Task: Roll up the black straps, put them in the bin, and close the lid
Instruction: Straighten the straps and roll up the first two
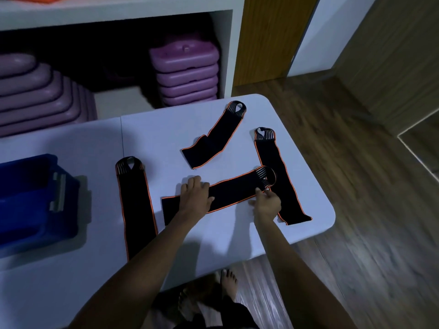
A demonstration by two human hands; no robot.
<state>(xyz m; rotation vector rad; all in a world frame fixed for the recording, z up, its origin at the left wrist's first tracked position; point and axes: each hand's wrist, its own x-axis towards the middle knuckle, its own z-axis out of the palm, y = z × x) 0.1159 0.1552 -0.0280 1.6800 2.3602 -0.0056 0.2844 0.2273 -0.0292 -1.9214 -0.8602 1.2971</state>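
At bench centre, the left hand [194,194] lies flat and open on the middle strap [228,192], while the right hand [267,203] pinches its looped end at three o'clock. Light, limp fabric; probably best rolled starting from that loop. Bin [35,198] at nine o'clock.

Purple step platforms [187,74] stacked in a white shelf [225,55].

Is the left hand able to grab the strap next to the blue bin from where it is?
Probably yes. The left hand rests flat on the middle strap, and the strap beside the blue bin lies flat just to its left, with only bare table between them.
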